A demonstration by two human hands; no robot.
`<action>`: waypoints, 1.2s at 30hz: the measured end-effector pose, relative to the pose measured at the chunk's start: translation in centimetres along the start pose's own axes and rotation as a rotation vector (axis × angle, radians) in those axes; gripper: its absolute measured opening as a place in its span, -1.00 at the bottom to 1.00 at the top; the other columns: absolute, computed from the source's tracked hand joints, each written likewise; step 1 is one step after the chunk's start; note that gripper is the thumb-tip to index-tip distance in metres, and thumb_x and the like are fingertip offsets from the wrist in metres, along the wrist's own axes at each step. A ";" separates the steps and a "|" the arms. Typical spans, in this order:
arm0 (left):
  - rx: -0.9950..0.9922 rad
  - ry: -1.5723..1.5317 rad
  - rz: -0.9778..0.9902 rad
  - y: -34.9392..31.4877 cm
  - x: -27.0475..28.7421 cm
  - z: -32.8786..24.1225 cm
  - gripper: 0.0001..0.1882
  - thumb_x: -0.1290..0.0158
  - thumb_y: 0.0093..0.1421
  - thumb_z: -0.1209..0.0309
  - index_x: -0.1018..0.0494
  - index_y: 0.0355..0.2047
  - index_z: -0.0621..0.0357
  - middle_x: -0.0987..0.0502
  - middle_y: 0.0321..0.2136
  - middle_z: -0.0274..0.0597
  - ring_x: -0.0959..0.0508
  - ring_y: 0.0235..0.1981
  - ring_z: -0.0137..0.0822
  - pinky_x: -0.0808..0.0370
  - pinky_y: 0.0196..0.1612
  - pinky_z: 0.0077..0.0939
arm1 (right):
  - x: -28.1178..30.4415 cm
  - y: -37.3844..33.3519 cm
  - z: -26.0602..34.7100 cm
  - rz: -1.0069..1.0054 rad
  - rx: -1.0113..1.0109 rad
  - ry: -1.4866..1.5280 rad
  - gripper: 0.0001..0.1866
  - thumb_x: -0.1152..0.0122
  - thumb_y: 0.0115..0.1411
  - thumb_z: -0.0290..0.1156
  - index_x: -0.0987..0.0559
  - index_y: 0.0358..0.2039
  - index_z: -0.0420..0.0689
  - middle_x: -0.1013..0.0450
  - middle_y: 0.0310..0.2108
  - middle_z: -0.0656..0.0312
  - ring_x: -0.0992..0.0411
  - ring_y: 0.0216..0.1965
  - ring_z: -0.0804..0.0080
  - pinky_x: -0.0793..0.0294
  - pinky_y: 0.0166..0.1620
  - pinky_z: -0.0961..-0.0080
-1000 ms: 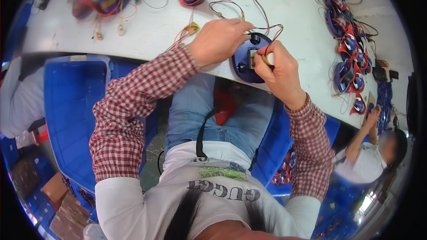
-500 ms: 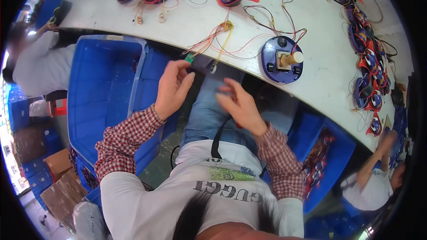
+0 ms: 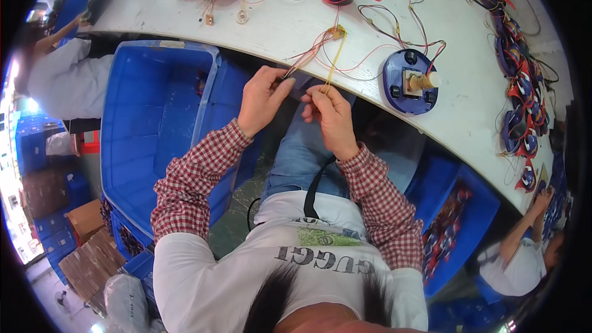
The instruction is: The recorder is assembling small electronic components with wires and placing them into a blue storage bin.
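Yellow wire [image 3: 331, 65] now pinched by both hands' fingers [image 3: 317, 95].

Thin wire bundle [image 3: 320, 55], red, yellow, poss. orange, draped off white bench edge, ends pinched taut.

Head camera: single fisheye view, worn high, facing steeply down (edges bowed) over white table [image 3: 296, 28] and lap, close.

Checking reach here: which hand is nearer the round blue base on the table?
Right. The right hand is just left of the round blue base; the left hand sits farther left, beyond it.
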State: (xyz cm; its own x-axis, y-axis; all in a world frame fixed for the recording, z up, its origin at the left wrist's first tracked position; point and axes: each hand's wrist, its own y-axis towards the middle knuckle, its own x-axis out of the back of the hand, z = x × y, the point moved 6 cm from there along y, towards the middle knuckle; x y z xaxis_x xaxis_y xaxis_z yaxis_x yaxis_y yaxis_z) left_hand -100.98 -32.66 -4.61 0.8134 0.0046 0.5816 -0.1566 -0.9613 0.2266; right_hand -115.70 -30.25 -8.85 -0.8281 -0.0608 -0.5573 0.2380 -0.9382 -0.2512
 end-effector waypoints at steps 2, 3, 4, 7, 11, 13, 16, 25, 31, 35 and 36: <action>0.338 -0.462 0.111 -0.2 -0.2 1.0 -0.71 -0.03 0.24 0.41 -0.35 -0.08 0.31 -0.45 -0.46 -0.22 -0.42 -0.54 -0.53 -0.39 -0.51 -0.76 | -0.2 -0.5 0.6 -0.045 -0.011 0.045 -0.75 -0.04 0.27 -0.34 -0.46 -0.18 -0.26 -0.43 -0.34 0.18 -0.36 -0.48 0.57 -0.38 -0.42 0.68; 0.511 -0.689 0.164 -0.6 -0.5 1.0 -0.73 -0.02 0.25 0.40 -0.35 -0.11 0.31 -0.46 -0.47 -0.21 -0.44 -0.55 -0.52 -0.40 -0.52 -0.77 | -0.2 -0.8 0.9 -0.066 -0.017 0.069 -0.76 -0.03 0.28 -0.33 -0.46 -0.19 -0.26 -0.43 -0.34 0.19 -0.35 -0.49 0.57 -0.37 -0.43 0.69; 0.684 -0.914 0.215 -1.1 -1.1 1.0 -0.74 -0.01 0.26 0.39 -0.36 -0.13 0.32 -0.47 -0.48 -0.19 -0.45 -0.56 -0.51 -0.40 -0.54 -0.77 | -0.2 -1.0 1.0 -0.086 -0.022 0.093 -0.76 -0.02 0.28 -0.33 -0.47 -0.20 -0.25 -0.43 -0.35 0.20 -0.34 -0.50 0.58 -0.36 -0.44 0.70; 0.666 -0.910 0.216 -1.2 -1.7 -0.5 -0.78 0.01 0.28 0.36 -0.38 -0.20 0.30 -0.49 -0.50 -0.19 -0.47 -0.58 -0.49 -0.40 -0.56 -0.78 | -0.1 -1.2 1.5 -0.070 0.001 -0.020 -0.78 -0.03 0.28 -0.33 -0.47 -0.22 -0.24 -0.42 -0.39 0.23 -0.32 -0.52 0.59 -0.34 -0.46 0.70; 0.620 -0.902 0.220 -1.5 -2.9 -1.9 -0.79 0.03 0.29 0.34 -0.39 -0.28 0.27 -0.50 -0.52 -0.18 -0.48 -0.61 -0.48 -0.40 -0.59 -0.78 | 0.0 -1.3 2.2 -0.054 0.127 -0.272 -0.80 -0.05 0.27 -0.34 -0.47 -0.24 -0.23 -0.41 -0.45 0.26 -0.30 -0.54 0.61 -0.32 -0.48 0.71; 0.584 -0.898 0.237 -1.7 -3.6 -2.2 -0.81 0.04 0.30 0.34 -0.38 -0.32 0.25 -0.51 -0.51 -0.18 -0.47 -0.61 -0.48 -0.41 -0.58 -0.76 | 0.1 -1.5 2.9 -0.072 0.325 -0.544 -0.81 -0.06 0.27 -0.35 -0.47 -0.26 -0.23 -0.40 -0.48 0.28 -0.28 -0.57 0.63 -0.30 -0.51 0.73; 0.576 -0.850 0.290 -2.1 -3.8 -2.4 -0.83 0.03 0.29 0.36 -0.38 -0.33 0.24 -0.51 -0.52 -0.19 -0.47 -0.61 -0.49 -0.41 -0.59 -0.75 | 0.3 -1.8 3.2 -0.082 0.396 -0.654 -0.82 -0.07 0.27 -0.35 -0.46 -0.28 -0.23 -0.40 -0.51 0.30 -0.26 -0.59 0.65 -0.29 -0.53 0.74; -0.063 0.046 0.048 5.7 3.9 -5.8 -0.75 -0.06 0.14 0.51 -0.42 -0.14 0.25 -0.42 -0.44 -0.27 -0.36 -0.49 -0.47 -0.34 -0.40 -0.66 | 1.9 -2.6 2.6 -0.039 0.047 -0.343 -0.84 -0.06 0.27 -0.35 -0.45 -0.35 -0.19 -0.37 -0.61 0.34 -0.26 -0.64 0.68 -0.26 -0.57 0.75; -0.417 0.316 0.280 12.0 -2.9 -6.8 -0.76 -0.08 0.12 0.46 -0.49 -0.17 0.14 -0.32 -0.38 -0.23 -0.37 -0.44 -0.36 -0.36 -0.36 -0.57 | 1.8 -2.4 2.4 -0.012 0.038 -0.287 -0.83 -0.05 0.28 -0.36 -0.43 -0.31 -0.21 -0.37 -0.57 0.32 -0.24 -0.64 0.68 -0.28 -0.56 0.78; -0.499 0.250 0.483 12.8 -4.8 -5.3 -0.79 -0.08 0.12 0.46 -0.51 -0.21 0.09 -0.29 -0.36 -0.24 -0.35 -0.42 -0.36 -0.36 -0.33 -0.57 | 2.0 -2.4 2.5 -0.033 0.047 -0.284 -0.83 -0.04 0.28 -0.36 -0.43 -0.31 -0.21 -0.37 -0.58 0.32 -0.24 -0.64 0.68 -0.28 -0.56 0.78; -0.496 0.215 0.489 13.0 -4.6 -5.2 -0.80 -0.07 0.13 0.47 -0.51 -0.21 0.10 -0.30 -0.37 -0.25 -0.35 -0.42 -0.39 -0.35 -0.33 -0.59 | 2.1 -2.4 2.5 -0.032 0.043 -0.287 -0.83 -0.03 0.28 -0.36 -0.43 -0.31 -0.22 -0.37 -0.58 0.32 -0.24 -0.64 0.68 -0.28 -0.55 0.78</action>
State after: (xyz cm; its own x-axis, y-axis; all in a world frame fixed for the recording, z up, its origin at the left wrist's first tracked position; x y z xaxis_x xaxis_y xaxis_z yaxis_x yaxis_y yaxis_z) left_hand -109.72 -43.72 -0.30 0.4652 -0.2905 0.8362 -0.7509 -0.6297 0.1989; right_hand -119.30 -28.95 -7.50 -0.9462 -0.1190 -0.3009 0.1926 -0.9543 -0.2283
